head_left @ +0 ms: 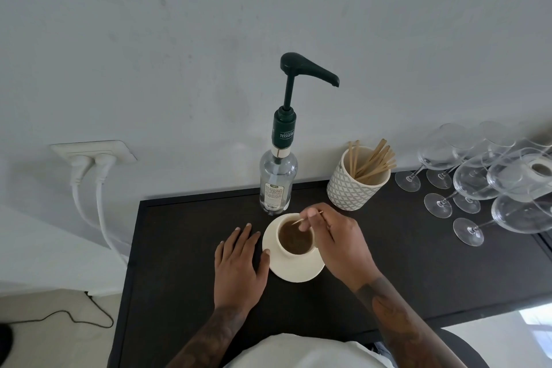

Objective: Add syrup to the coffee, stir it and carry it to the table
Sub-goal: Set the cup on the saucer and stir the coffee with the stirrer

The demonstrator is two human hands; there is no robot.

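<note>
A cream cup of dark coffee stands on a cream saucer on the dark counter. Just behind it is a clear syrup bottle with a tall dark-green pump whose spout points right. My right hand pinches a thin wooden stir stick whose lower end dips into the coffee. My left hand lies flat on the counter with fingers spread, its thumb touching the saucer's left rim.
A patterned pot of wooden stir sticks stands right of the bottle. Several wine glasses crowd the counter's right end. A wall socket with two white cables is at left, beyond the counter's left edge.
</note>
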